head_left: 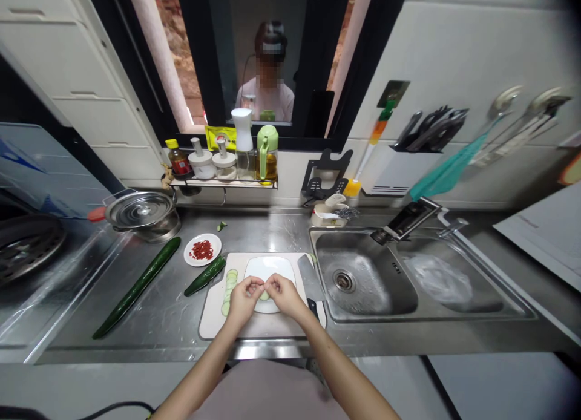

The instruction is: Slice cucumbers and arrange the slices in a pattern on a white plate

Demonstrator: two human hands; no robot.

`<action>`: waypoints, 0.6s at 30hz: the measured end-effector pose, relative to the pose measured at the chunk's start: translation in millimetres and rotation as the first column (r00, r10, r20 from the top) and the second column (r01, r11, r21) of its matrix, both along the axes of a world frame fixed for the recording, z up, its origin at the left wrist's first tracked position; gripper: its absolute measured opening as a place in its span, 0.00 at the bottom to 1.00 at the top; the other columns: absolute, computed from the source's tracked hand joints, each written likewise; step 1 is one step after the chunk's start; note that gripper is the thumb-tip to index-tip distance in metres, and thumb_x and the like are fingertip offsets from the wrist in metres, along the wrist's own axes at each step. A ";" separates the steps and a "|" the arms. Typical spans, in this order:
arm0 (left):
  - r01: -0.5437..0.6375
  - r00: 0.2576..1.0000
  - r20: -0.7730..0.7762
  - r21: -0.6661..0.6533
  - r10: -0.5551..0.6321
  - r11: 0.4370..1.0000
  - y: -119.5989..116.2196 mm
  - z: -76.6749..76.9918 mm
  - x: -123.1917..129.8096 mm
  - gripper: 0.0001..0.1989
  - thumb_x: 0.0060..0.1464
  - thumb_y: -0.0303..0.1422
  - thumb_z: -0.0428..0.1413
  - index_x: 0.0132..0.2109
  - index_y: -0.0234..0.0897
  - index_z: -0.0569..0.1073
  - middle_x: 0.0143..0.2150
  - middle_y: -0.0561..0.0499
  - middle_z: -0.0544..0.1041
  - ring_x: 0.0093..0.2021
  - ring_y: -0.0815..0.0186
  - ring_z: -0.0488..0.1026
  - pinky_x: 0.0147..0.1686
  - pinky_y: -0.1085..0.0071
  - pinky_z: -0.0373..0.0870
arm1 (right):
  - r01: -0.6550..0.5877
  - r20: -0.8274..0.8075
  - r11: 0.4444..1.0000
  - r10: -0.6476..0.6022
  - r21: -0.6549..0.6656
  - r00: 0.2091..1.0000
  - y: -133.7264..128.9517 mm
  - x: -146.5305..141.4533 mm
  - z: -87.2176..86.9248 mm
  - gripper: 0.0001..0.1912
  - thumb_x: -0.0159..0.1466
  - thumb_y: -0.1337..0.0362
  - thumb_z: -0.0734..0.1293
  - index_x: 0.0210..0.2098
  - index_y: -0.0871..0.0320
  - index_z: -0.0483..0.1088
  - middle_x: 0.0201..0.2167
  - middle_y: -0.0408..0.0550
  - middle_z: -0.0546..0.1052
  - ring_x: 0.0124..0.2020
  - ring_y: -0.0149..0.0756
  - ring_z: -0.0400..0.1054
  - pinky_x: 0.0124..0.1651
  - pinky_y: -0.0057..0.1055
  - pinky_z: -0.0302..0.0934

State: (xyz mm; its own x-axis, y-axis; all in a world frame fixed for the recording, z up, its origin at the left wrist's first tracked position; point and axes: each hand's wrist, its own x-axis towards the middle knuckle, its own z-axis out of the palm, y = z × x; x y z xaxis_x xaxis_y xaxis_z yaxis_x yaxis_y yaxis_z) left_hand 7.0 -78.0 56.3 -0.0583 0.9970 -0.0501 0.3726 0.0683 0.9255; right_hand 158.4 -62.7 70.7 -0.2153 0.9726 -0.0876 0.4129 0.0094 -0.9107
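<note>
Over a white plate (271,264), my left hand (245,294) and my right hand (284,293) meet at the fingertips, both pinching a pale green cucumber slice (264,296). The plate rests on a light cutting board (212,323). A row of overlapping cucumber slices (229,292) lies along the board's left side, beside my left hand. To the right of the plate is a kitchen knife (311,279), its black handle near my right wrist. A cut piece of cucumber (204,276) lies against the board's upper left edge.
A whole cucumber (138,287) and a small plate of chopped red pieces (201,249) lie to the left. Behind them stands a lidded steel pot (144,211). A double sink (363,281) is at the right. Seasoning bottles fill a wall shelf (227,183) under the window.
</note>
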 end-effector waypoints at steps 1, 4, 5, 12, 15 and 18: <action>0.000 1.000 -0.018 0.007 0.000 1.000 0.8 1.8 0.7 0.12 0.51 0.39 0.55 0.36 0.36 0.77 0.31 0.49 0.77 0.31 0.67 0.70 0.36 0.71 0.69 | 0.013 -0.032 0.999 -0.014 -0.036 0.999 1.4 -0.2 -0.3 0.04 0.59 0.65 0.64 0.29 0.59 0.69 0.23 0.40 0.71 0.26 0.29 0.65 0.31 0.24 0.58; 0.007 1.000 -0.030 0.048 -0.006 0.999 4.0 8.0 2.0 0.11 0.52 0.38 0.55 0.37 0.36 0.77 0.31 0.50 0.78 0.31 0.67 0.70 0.37 0.71 0.68 | 0.021 -0.177 0.983 -0.053 -0.182 0.983 6.7 -1.1 2.9 0.05 0.58 0.64 0.64 0.28 0.58 0.66 0.20 0.39 0.69 0.22 0.27 0.63 0.26 0.22 0.57; 0.009 1.000 -0.011 0.063 -0.008 0.998 5.4 9.9 2.2 0.11 0.52 0.38 0.55 0.38 0.36 0.77 0.31 0.50 0.77 0.31 0.67 0.70 0.37 0.71 0.68 | 0.019 -0.220 0.973 -0.071 -0.228 0.973 8.6 -1.2 5.1 0.05 0.58 0.63 0.63 0.28 0.58 0.66 0.18 0.38 0.68 0.20 0.26 0.62 0.24 0.22 0.56; -0.006 0.978 0.208 0.097 -0.015 0.995 12.1 20.9 3.7 0.13 0.50 0.39 0.58 0.39 0.34 0.77 0.29 0.50 0.77 0.30 0.67 0.70 0.34 0.71 0.68 | 0.037 -0.394 0.933 -0.186 -0.358 0.900 15.5 -1.4 20.2 0.08 0.54 0.59 0.65 0.27 0.58 0.66 0.15 0.37 0.67 0.16 0.25 0.60 0.20 0.21 0.53; -0.007 0.990 0.138 0.145 -0.013 0.989 12.0 27.9 3.0 0.11 0.51 0.37 0.57 0.38 0.35 0.78 0.31 0.49 0.78 0.30 0.67 0.71 0.36 0.71 0.67 | 0.011 -0.440 0.917 -0.202 -0.398 0.875 14.5 -1.4 24.2 0.09 0.53 0.58 0.66 0.27 0.58 0.67 0.15 0.38 0.68 0.16 0.24 0.59 0.20 0.21 0.52; 0.015 1.000 -0.028 0.208 -0.009 0.978 13.0 37.1 2.4 0.09 0.53 0.36 0.56 0.38 0.37 0.78 0.34 0.49 0.80 0.31 0.67 0.71 0.39 0.69 0.67 | -0.007 -0.481 0.900 -0.226 -0.435 0.847 14.9 -1.0 30.2 0.10 0.52 0.57 0.67 0.27 0.58 0.66 0.15 0.38 0.68 0.16 0.24 0.60 0.19 0.21 0.52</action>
